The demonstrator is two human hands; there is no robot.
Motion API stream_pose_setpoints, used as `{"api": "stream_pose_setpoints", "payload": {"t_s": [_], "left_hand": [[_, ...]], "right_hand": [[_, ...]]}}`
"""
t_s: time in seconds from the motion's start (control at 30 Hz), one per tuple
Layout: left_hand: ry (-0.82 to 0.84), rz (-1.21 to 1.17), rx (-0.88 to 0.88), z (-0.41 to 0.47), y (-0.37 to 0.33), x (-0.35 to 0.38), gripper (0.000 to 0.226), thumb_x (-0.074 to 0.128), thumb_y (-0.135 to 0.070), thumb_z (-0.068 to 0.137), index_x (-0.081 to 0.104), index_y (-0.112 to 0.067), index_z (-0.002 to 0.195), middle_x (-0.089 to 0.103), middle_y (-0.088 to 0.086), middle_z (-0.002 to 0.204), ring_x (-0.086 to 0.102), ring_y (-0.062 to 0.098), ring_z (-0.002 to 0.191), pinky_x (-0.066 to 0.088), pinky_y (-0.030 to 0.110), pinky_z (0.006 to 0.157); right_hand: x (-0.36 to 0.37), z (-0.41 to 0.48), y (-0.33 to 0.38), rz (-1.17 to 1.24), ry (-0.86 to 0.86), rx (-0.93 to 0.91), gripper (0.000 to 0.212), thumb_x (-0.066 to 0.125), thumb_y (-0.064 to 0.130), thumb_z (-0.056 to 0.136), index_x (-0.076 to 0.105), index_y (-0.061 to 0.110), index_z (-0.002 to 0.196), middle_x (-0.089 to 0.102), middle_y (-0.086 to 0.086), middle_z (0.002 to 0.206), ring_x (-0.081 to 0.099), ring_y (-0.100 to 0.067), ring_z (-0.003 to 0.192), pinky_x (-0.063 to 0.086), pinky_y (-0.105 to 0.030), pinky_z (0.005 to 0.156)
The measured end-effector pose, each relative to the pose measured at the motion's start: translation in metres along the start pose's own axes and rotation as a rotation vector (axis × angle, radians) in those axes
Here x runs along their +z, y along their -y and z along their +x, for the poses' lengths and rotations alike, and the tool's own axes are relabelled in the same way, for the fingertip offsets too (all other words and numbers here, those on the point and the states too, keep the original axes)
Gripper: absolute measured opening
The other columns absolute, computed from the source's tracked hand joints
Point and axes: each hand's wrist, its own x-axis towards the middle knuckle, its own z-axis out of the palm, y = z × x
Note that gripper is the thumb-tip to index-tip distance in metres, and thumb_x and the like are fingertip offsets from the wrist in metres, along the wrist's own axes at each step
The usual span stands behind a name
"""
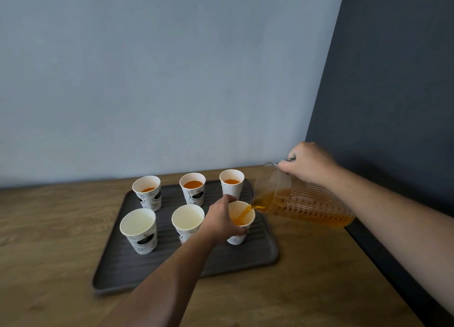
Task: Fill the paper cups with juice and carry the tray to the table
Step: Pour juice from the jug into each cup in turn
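Two hands share the pour: left hand (218,220) fingers grip the near-right cup (242,222) steady on the tray (118,275); right hand (308,162) fingers clasp the tilted jug (302,201).

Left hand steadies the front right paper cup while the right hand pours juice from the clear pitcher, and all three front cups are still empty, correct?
Not quite. The head view shows only two empty white paper cups; the front right paper cup is receiving juice.

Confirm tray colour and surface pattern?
The tray is dark grey-brown with parallel ridges running across it, clearest in the head view near its front edge.
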Motion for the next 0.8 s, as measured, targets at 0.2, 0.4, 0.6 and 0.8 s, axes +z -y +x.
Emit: {"api": "stream_pose_setpoints", "payload": {"t_s": [0.2, 0.4, 0.6, 0.8], "left_hand": [[-0.009, -0.011, -0.003, 0.0, 0.0012, 0.0022, 0.088, 0.087, -0.031, 0.063, 0.038, -0.023, 0.135, 0.048, 0.0, 0.138, 0.047, 0.02, 0.125, 0.047, 0.039, 0.101], [-0.029, -0.03, 0.005, -0.0019, 0.0018, 0.0022, 0.086, 0.086, -0.032, 0.064, 0.039, -0.023, 0.135, 0.049, 0.0, 0.137, 0.048, 0.02, 0.124, 0.047, 0.037, 0.1], [-0.035, -0.038, 0.004, -0.0031, 0.0031, 0.0019, 0.086, 0.086, -0.031, 0.064, 0.039, -0.023, 0.135, 0.05, 0.0, 0.137, 0.049, 0.019, 0.123, 0.047, 0.036, 0.099], [-0.026, -0.049, -0.006, -0.0037, 0.0019, 0.0014, 0.086, 0.086, -0.031, 0.064, 0.038, -0.024, 0.135, 0.049, -0.001, 0.137, 0.048, 0.02, 0.124, 0.047, 0.037, 0.1]], "right_hand": [[-0.0009, 0.0012, -0.0002, -0.011, 0.003, -0.006, 0.05, 0.067, 0.037, 0.079, 0.039, 0.014, 0.044, 0.03, -0.002, 0.046, 0.03, -0.018, 0.047, 0.026, -0.028, 0.051], [-0.003, 0.0017, 0.0012, -0.016, -0.004, -0.019, 0.052, 0.066, 0.033, 0.078, 0.033, 0.014, 0.042, 0.026, -0.001, 0.046, 0.026, -0.019, 0.047, 0.02, -0.027, 0.05], [-0.005, 0.0018, 0.0012, -0.012, -0.008, -0.033, 0.051, 0.065, 0.033, 0.077, 0.033, 0.015, 0.042, 0.026, 0.0, 0.045, 0.027, -0.019, 0.047, 0.023, -0.029, 0.051], [-0.0056, 0.0034, 0.0005, -0.017, -0.013, -0.029, 0.048, 0.065, 0.031, 0.076, 0.034, 0.016, 0.042, 0.027, -0.001, 0.045, 0.028, -0.019, 0.046, 0.025, -0.029, 0.051]]}}
